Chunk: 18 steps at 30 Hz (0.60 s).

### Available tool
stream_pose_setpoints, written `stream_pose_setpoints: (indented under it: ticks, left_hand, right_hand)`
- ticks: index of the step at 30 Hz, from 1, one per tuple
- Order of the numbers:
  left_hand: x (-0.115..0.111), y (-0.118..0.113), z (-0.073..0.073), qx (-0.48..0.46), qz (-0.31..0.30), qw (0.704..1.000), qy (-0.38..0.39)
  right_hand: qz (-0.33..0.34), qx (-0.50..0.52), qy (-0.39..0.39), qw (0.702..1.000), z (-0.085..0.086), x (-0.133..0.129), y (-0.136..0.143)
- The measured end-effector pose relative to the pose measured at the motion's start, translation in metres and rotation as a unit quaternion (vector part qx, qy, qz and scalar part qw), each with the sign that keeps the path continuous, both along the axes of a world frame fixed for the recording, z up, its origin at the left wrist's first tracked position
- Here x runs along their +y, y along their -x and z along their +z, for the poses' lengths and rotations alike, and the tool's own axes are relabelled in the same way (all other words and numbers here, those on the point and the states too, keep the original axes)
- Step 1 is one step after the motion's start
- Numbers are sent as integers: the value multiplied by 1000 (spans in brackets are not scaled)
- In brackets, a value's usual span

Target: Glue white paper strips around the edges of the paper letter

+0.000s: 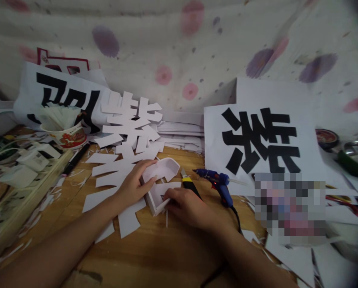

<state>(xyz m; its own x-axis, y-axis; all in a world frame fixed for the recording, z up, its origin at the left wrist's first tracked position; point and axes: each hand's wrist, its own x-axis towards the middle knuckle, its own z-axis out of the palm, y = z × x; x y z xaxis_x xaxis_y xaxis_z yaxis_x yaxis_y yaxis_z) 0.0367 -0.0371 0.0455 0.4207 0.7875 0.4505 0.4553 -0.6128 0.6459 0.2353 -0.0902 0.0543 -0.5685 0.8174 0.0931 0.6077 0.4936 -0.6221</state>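
A white foam-board shape [161, 170] with raised side walls lies tilted on the wooden table in front of me. My left hand [138, 182] grips its left side, thumb on the inner face and fingers behind. On the lower right wall, my right hand [183, 204] has its fingers closed around the edge. A black and yellow utility knife [191, 186] lies just beyond my right hand. To the right of it rests a blue hot glue gun [216, 182] with a small red light on. White cut-out character pieces [133, 128] spread out behind and left of my left hand.
A sheet with a black printed character [265, 140] leans at the back right; another printed sheet [67, 94] is at the left. A paper bowl [66, 134] holds white sticks. A power strip [31, 200] with plugged-in chargers runs along the left. The glue gun's cord [237, 218] trails under my right arm.
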Motion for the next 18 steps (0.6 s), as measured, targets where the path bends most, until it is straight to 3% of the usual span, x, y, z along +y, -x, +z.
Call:
stream_pose_setpoints:
  ticks: [6, 15, 18]
  left_hand:
    - [0, 0, -1, 5, -1, 1000, -6]
    - [-1, -2, -5, -3, 5, 1000, -18]
    - [-4, -2, 1, -4, 8, 998, -68]
  right_hand:
    - [45, -49, -82, 994, -1, -2, -1]
    - [87, -51, -100, 990, -8, 1, -1]
    - [95, -54, -95, 990, -6, 1, -1]
